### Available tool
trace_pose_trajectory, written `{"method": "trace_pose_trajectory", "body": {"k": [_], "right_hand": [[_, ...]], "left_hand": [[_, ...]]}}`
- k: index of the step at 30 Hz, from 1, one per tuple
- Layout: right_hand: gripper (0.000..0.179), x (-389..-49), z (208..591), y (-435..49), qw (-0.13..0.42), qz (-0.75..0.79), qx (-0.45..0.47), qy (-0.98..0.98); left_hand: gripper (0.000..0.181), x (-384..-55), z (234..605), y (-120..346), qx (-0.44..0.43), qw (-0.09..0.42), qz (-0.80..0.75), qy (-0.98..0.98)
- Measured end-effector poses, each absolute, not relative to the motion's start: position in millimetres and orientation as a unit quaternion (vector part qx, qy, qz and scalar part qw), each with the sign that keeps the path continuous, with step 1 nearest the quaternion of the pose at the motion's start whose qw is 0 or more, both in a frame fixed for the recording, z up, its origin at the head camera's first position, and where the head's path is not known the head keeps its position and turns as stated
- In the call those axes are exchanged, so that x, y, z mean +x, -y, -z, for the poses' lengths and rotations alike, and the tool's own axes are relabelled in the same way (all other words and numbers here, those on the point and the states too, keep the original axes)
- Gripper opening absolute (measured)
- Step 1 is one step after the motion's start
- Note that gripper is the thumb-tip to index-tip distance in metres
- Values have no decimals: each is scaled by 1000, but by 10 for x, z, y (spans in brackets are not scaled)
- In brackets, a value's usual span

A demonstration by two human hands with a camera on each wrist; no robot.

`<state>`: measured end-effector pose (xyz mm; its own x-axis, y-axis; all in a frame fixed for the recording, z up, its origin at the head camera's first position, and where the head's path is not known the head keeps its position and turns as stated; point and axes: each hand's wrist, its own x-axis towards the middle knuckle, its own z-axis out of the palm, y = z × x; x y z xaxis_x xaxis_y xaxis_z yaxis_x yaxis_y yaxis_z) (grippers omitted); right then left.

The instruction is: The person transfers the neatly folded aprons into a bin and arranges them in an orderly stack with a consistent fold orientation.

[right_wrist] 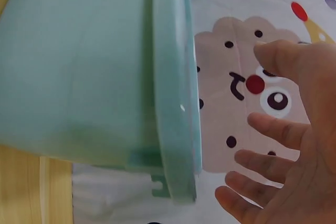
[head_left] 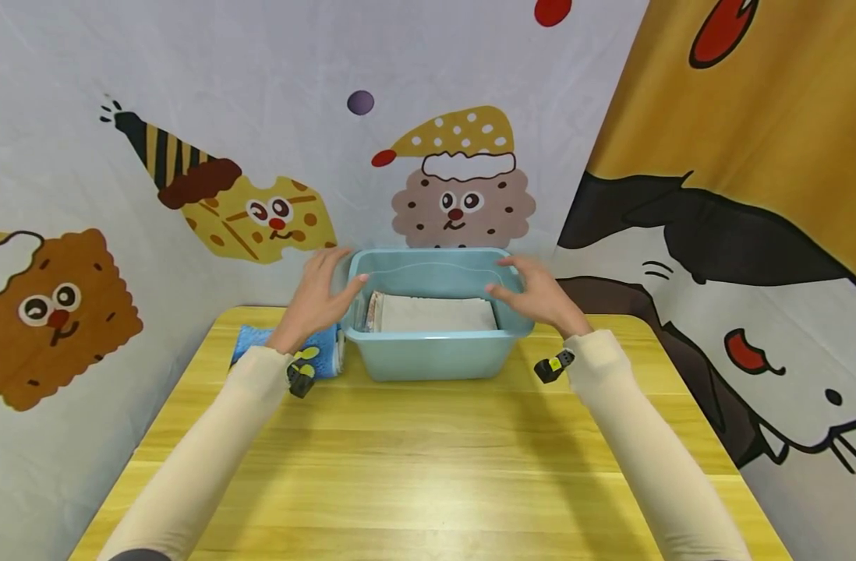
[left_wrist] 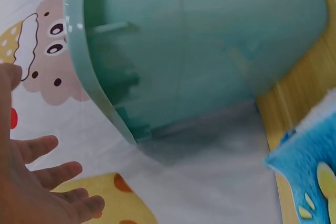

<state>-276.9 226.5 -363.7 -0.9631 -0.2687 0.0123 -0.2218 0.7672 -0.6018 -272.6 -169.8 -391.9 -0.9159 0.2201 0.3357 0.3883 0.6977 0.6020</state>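
A light blue-green plastic basin [head_left: 435,357] stands at the back of the table, with a folded whitish cloth [head_left: 436,315] lying inside it. My left hand [head_left: 320,293] is by the basin's left rim, fingers spread and holding nothing. By the right rim, my right hand [head_left: 536,292] is likewise spread and holds nothing. Both wrist views show a gap between the fingers and the basin wall [left_wrist: 210,40]. In the right wrist view the basin rim [right_wrist: 176,87] stands left of the fingertips [right_wrist: 262,121].
A folded blue towel [head_left: 323,354] with yellow marks lies left of the basin, partly under my left wrist. The wooden table [head_left: 428,460] reaches back to a printed cloth backdrop [head_left: 259,93] with cartoon figures. A yellow curtain-like panel [head_left: 786,156] hangs at right.
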Motion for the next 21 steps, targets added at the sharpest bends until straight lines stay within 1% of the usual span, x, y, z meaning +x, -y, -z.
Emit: {"method": "trace_pose_trajectory", "body": {"k": [12, 16, 21], "right_hand": [[77, -2577, 3716, -1980, -19, 267, -201, -942], [76, -2525, 3737, -1880, -23, 259, -216, -941], [76, -2456, 3768, -1740, -22, 254, -228, -940]], "left_hand": [[81, -2547, 4068, 1925, -172, 144, 274, 935], [82, -2487, 4106, 1991, -170, 149, 260, 939], [83, -2392, 4147, 2092, -166, 142, 260, 940]]}}
